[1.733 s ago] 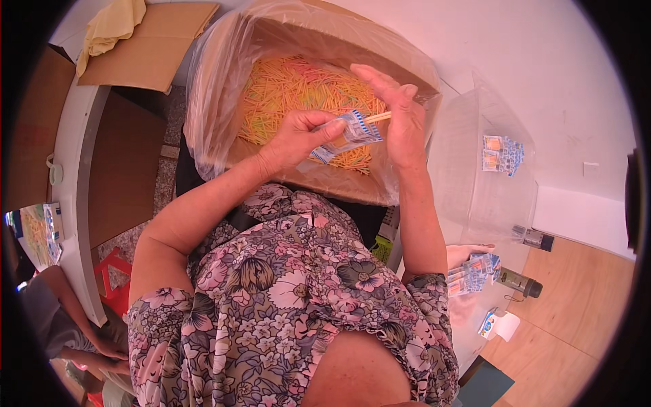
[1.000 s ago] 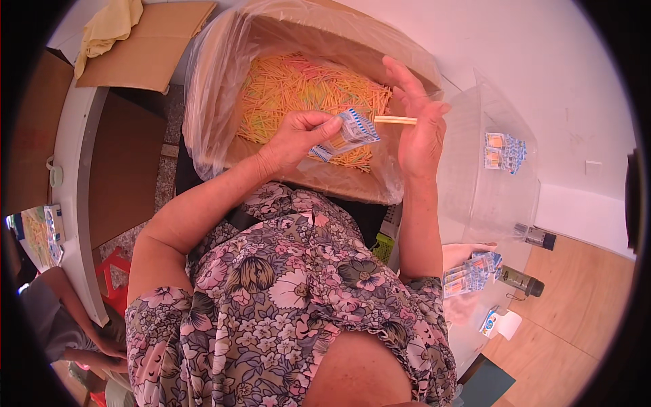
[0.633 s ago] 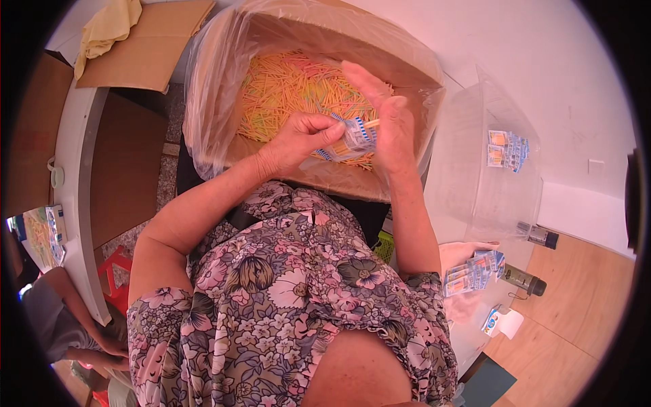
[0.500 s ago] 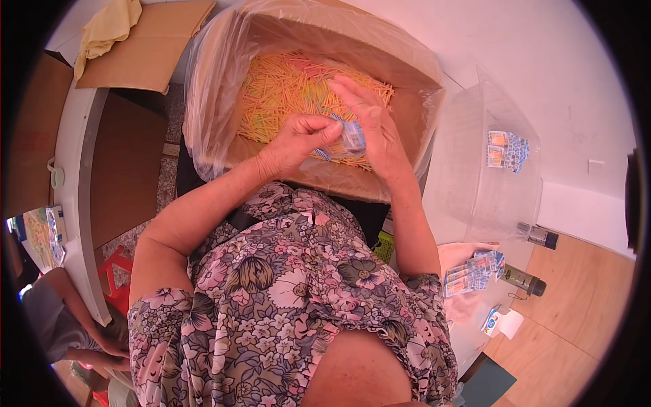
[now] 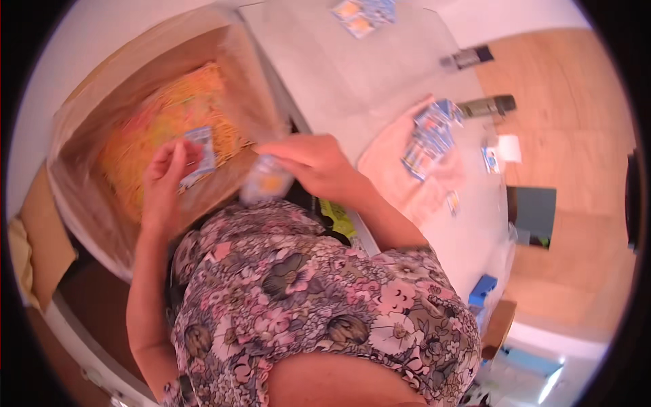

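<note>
Packet (image 5: 266,182), small, clear and blurred by motion, sits pinched in the right hand (image 5: 313,165) near the middle of the frame, just above the flowered dress (image 5: 305,298). The fingers close narrowly on its top edge, so it hangs free below them. Left of it, the left hand (image 5: 161,186) holds a blue-and-white card packet (image 5: 202,150) between thumb and fingers over the near wall of the plastic-lined cardboard box (image 5: 74,136). Beyond that hand, the box fills the upper left with a heap of thin orange and yellow sticks (image 5: 159,119).

To do this well, I judge the right hand should keep its pinch light and carry the packet clear of the box's liner, while the left keeps its card steady and flat. Further right, more blue packets (image 5: 430,136) lie on a pink cloth (image 5: 400,176) on the white worktop (image 5: 352,68), with two dark tubes (image 5: 485,106) beyond.
</note>
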The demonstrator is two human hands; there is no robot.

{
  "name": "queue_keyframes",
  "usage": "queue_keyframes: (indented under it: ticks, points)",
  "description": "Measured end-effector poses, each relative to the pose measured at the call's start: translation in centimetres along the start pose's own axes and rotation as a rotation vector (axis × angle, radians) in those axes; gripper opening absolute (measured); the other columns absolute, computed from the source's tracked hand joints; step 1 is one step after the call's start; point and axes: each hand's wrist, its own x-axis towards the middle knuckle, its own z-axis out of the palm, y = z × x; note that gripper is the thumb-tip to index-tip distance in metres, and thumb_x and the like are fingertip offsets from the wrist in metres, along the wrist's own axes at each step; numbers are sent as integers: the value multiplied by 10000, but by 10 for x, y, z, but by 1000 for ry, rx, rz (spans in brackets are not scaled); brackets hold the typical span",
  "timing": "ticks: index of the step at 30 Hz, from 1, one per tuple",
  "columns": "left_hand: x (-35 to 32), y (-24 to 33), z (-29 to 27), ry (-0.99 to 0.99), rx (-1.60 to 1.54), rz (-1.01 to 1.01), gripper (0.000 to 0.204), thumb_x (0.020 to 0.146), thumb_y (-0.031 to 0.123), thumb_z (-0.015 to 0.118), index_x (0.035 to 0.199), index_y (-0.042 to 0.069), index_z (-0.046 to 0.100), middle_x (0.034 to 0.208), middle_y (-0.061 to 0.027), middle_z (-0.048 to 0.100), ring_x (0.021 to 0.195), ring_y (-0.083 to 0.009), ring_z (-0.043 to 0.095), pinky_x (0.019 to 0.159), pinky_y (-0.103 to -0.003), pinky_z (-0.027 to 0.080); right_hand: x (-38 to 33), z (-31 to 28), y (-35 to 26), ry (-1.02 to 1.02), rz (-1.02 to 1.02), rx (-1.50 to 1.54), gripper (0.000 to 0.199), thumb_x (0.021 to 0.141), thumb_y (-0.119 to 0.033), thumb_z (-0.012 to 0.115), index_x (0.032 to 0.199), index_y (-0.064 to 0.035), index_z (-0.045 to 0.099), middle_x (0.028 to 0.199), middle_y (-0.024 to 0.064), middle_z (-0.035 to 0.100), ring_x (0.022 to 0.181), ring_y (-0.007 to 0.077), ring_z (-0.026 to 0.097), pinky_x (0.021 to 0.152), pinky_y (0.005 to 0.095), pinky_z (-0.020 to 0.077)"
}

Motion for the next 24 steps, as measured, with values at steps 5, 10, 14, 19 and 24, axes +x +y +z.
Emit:
queue_keyframes:
  ticks: [5, 10, 14, 19, 24]
  points:
    - [30, -23, -49, -99, 543, 45, 167, 884, 170, 591, 932, 13, 619, 821, -39, 638, 803, -128, 607, 721, -284, 483, -126, -116, 44, 190, 724, 86, 315, 787, 30, 529, 1078, -20, 638, 940, 52, 652, 841, 136, 593, 745, 265, 484]
    - [87, -68, -54, -133, 1352, 281, 295, 670, 236, 726, 830, 22, 600, 838, -159, 585, 828, -290, 589, 721, -380, 463, -231, -212, 111, 191, 643, -1138, 398, 728, -6, 568, 1115, -82, 621, 1078, 139, 604, 1003, 302, 554, 895, 369, 439]
    - [81, -82, -38, 27, 1512, 97, 408, 611, 305, 773, 897, 70, 601, 934, -106, 582, 958, -296, 548, 795, -428, 432, -190, -177, 94, 374, 458, -1188, 372, 762, -20, 611, 1132, -56, 596, 1189, 145, 555, 1080, 332, 504, 919, 423, 409]
    - [79, -85, -41, 91, 1541, 53, 373, 592, 224, 797, 895, 107, 613, 942, -76, 599, 960, -257, 563, 817, -446, 398, -140, -139, 55, 394, 187, -1231, 291, 806, -6, 597, 1096, -25, 614, 1171, 137, 575, 1058, 309, 524, 878, 421, 431]
    - [71, -71, -41, 124, 1115, 92, 314, 615, 164, 770, 875, 90, 612, 830, -81, 642, 809, -266, 621, 724, -408, 446, -80, -51, -5, 464, -65, -357, 207, 770, 12, 612, 975, 38, 626, 1055, 158, 616, 947, 298, 573, 776, 363, 477]
